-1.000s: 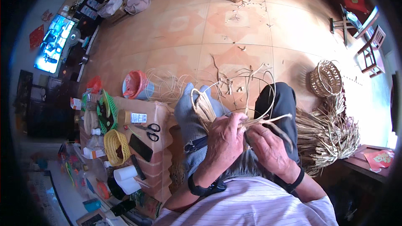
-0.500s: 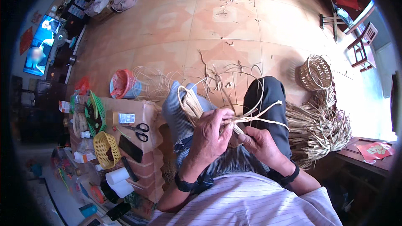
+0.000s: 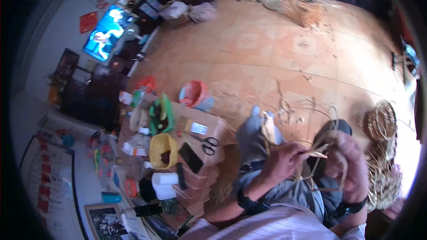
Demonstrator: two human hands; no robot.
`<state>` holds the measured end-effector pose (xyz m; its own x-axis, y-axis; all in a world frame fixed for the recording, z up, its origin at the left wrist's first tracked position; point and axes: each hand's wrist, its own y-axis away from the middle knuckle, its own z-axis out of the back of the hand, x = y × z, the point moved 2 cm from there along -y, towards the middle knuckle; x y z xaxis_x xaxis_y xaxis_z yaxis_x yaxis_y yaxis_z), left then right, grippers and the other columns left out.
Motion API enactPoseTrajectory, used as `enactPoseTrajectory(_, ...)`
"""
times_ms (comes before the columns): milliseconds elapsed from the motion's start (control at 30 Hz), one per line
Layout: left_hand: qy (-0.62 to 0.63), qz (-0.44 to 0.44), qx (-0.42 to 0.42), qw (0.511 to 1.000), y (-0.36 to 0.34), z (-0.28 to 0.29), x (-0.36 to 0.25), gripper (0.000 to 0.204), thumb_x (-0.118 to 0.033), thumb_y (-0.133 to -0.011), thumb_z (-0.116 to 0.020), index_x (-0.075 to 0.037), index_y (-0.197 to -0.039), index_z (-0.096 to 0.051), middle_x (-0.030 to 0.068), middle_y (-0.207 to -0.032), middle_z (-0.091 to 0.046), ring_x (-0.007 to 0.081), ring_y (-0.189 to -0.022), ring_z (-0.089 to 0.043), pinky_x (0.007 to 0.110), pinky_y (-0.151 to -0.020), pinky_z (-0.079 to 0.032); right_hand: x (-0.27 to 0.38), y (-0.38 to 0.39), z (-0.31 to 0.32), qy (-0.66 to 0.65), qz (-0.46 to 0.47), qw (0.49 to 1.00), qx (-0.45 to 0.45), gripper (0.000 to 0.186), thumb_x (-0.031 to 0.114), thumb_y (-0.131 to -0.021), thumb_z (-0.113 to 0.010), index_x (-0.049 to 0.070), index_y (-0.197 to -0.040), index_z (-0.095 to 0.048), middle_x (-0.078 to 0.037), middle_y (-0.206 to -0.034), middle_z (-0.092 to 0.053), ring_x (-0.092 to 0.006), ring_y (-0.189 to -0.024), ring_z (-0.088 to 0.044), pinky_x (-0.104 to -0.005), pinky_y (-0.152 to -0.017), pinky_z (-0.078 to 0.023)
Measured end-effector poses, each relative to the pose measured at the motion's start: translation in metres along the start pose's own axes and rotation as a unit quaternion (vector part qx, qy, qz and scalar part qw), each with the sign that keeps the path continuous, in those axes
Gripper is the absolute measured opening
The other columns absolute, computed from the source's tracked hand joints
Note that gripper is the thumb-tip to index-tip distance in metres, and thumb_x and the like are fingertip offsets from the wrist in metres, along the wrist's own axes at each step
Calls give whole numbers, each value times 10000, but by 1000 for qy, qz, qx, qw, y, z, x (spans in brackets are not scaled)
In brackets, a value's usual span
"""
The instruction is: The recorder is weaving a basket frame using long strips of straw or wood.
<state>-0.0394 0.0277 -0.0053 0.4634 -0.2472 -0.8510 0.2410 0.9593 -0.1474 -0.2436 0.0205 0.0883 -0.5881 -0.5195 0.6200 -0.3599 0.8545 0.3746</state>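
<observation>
Over my lap, my left hand [image 3: 287,161] is closed in a pinch on pale straw strands [image 3: 317,154], whose tips stick out to the right of the fingers. A woven straw strip [image 3: 268,130] rises beside that hand above my left knee. My right hand [image 3: 350,163] is to the right, over my right thigh, apart from the left. Motion smears its fingers, and a looped strand passes in front of it; whether it grips the strand is unclear. Thin strands curve between the two hands.
At my left, a cloth-covered table bears scissors [image 3: 210,146], a black phone [image 3: 191,158], a yellow basket [image 3: 163,151] and a green basket [image 3: 161,114]. A red-lined bucket [image 3: 194,94] stands beyond it. On the right are a woven basket [image 3: 381,122] and a straw bundle [image 3: 384,180]. Straw scraps litter the floor.
The view has swung left, so everything sits further right. My right hand has come off the strands beside my left hand and moved away to the right; my left hand keeps its pinch.
</observation>
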Motion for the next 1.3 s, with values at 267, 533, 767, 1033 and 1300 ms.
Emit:
enactPoseTrajectory(267, 30, 55, -18, 998, -1, -1, 0, 365, -67, -952, -768, -90, -1283, -616, 134, -953, -769, 265, -922, -789, 376, -754, -607, 18, -140, 24, -151, -72, 984, 55, 245, 278, -1106, -577, 40, -1099, -633, 66, -706, -597, -20, -480, -448, -193, -382, -351)
enactPoseTrajectory(533, 52, 43, -29, 997, -1, -6, 7, 213, -49, -961, -724, -27, -1173, -720, 144, -1104, -758, 304, -999, -756, 387, -837, -600, 83, -190, 22, 81, 264, 961, 7, 381, 335, -1131, -510, 19, -1307, -628, -6, -1064, -712, -34, -713, -512, -167, -562, -395)
enactPoseTrajectory(767, -101, -31, 30, 994, 0, -4, 4, 236, -89, -971, -679, -20, -1195, -708, 155, -1079, -705, 350, -1014, -685, 440, -914, -546, 46, -79, 28, 464, 40, 882, 74, 218, 285, -997, -721, 67, -992, -720, 1, -722, -670, -98, -597, -587, -278, -527, -429)
enactPoseTrajectory(1033, -146, -45, 88, 984, -5, -10, -6, 153, -146, -999, -626, -20, -1085, -619, 155, -1091, -592, 348, -1042, -604, 471, -888, -475, -97, -3, 41, 602, 259, 754, -35, 214, -31, -833, -744, -20, -1027, -655, -209, -939, -652, -413, -941, -654, -476, -799, -522)
enactPoseTrajectory(1300, -112, -33, 74, 990, -8, -8, -3, 157, -146, -979, -646, -19, -1060, -602, 183, -947, -644, 393, -946, -623, 496, -880, -470, -127, -16, 70, 445, 192, 874, -36, 309, -22, -868, -772, -17, -1112, -583, -191, -920, -647, -378, -785, -659, -441, -703, -525)
